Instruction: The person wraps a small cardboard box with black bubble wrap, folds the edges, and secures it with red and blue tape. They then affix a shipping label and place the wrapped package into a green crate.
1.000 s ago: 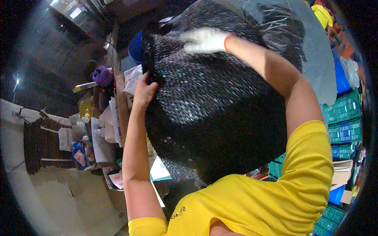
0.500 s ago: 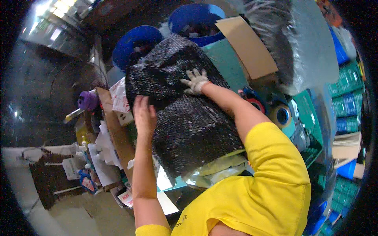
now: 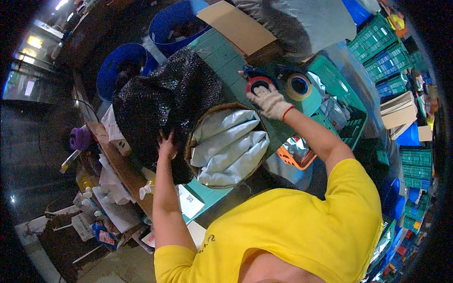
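Note:
Glossy black bubble wrap (image 3: 193,75) lies bunched over the green work surface (image 3: 231,63). Against its near right side sits a round bundle end of folded silvery plastic (image 3: 229,146), edged with a brown rim. My bare left hand (image 3: 167,146) rests on the black wrap just left of this round end, fingers spread and partly lost in shadow. Farther right, my gloved right hand (image 3: 269,103) reaches a red-rimmed roll with a dark centre (image 3: 257,81), perhaps a tape dispenser. Its fingers are apart over the rim, which they partly hide.
Beside the red-rimmed roll stands a tan tape roll (image 3: 298,86). Cardboard (image 3: 238,28) and two blue bins (image 3: 123,66) are at the back. A green basket (image 3: 342,89) and an orange basket (image 3: 297,158) stand right; a purple tape dispenser (image 3: 80,139) is left.
My right hand has left the black wrap and moved right to the red-rimmed roll. The bundle's round silvery end now faces up toward me. The view has turned.

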Tool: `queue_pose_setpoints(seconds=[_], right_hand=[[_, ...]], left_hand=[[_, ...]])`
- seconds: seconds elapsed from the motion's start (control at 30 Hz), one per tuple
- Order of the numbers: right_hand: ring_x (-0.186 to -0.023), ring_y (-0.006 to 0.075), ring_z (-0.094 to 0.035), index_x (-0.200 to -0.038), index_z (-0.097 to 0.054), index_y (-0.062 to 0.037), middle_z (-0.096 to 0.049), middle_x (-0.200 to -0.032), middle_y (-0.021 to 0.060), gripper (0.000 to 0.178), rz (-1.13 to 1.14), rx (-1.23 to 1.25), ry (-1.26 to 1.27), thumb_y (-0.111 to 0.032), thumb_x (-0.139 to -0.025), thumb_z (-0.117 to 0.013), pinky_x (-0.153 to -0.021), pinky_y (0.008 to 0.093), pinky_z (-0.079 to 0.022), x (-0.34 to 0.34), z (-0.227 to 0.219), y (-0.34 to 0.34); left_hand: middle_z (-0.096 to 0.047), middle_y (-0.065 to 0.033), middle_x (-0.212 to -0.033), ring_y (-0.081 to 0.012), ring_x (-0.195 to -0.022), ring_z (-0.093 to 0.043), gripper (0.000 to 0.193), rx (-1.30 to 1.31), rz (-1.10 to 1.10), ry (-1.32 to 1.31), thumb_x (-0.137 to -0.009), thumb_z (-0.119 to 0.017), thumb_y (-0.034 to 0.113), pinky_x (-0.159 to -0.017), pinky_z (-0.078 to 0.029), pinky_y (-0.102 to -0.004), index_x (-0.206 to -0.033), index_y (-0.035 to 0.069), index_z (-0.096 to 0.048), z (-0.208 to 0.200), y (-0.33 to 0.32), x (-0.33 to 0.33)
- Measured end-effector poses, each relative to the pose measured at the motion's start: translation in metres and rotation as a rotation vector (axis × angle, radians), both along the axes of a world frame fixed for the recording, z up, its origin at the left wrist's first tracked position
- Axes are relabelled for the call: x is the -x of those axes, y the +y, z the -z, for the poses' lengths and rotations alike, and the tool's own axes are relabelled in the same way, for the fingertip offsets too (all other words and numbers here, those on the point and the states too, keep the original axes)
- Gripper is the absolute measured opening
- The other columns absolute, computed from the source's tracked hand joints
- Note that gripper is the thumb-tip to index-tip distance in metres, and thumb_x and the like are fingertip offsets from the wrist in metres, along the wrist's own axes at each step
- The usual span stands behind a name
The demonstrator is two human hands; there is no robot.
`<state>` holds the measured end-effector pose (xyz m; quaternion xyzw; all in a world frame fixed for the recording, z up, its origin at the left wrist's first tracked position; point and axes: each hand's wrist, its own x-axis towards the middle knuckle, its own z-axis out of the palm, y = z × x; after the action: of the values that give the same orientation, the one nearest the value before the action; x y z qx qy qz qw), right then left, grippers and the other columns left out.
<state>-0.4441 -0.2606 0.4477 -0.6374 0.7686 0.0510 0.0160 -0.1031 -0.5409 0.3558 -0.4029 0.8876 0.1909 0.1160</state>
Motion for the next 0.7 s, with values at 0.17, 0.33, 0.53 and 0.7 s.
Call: queue_pose_setpoints(seconds=[0.17, 0.33, 0.53, 0.7], right_hand=[[-0.102, 0.0323, -0.053, -0.140, -0.026, -0.0359, -0.055, -0.106, 0.0140, 0.053, 0.159, -0.170, 0.145, -0.014, -0.091, -0.028, -0.106, 0.0548, -0.021, 0.007, 0.043, 0.009], [-0.111, 0.0332, -0.053, -0.139, -0.030, -0.0160, -0.049, -0.124, 0.0201, 0.053, 0.430, 0.644, -0.348, -0.020, -0.090, -0.048, -0.102, 0.0446, -0.034, -0.042, -0.016, 0.035], [-0.112, 0.0405, -0.049, -0.131, -0.040, 0.0026, -0.046, -0.125, 0.0268, 0.053, 0.557, 0.799, -0.416, -0.031, -0.091, -0.049, -0.089, 0.0417, -0.043, -0.182, -0.053, 0.066], [-0.092, 0.0328, -0.055, -0.108, -0.056, -0.0035, -0.057, -0.101, 0.0175, 0.025, 0.350, 0.390, -0.281, -0.013, -0.087, -0.045, -0.082, 0.0406, -0.045, -0.199, -0.030, 0.121]], left_hand=[[-0.055, -0.0194, -0.118, -0.0292, -0.107, -0.053, 0.031, -0.043, -0.152, 0.723, -0.089, -0.056, 0.020, -0.093, -0.041, -0.0357, -0.114, 0.001, -0.057, -0.068, 0.007, 0.020], [-0.063, -0.0064, -0.102, -0.0123, -0.092, -0.057, 0.026, -0.441, -0.007, 1.035, -0.095, -0.051, 0.020, -0.083, -0.043, -0.0234, -0.107, -0.001, -0.061, -0.159, 0.086, 0.036], [-0.044, -0.0115, -0.134, -0.0208, -0.128, -0.033, 0.045, -0.972, -0.044, 0.961, -0.097, -0.040, 0.033, -0.106, -0.023, -0.0317, -0.130, 0.003, -0.047, -0.155, 0.101, 0.061], [-0.029, -0.0120, -0.146, -0.0252, -0.137, -0.020, 0.047, -0.912, 0.050, 0.931, -0.097, -0.039, 0.029, -0.110, -0.017, -0.0345, -0.138, 0.005, -0.036, -0.159, 0.152, 0.051]])
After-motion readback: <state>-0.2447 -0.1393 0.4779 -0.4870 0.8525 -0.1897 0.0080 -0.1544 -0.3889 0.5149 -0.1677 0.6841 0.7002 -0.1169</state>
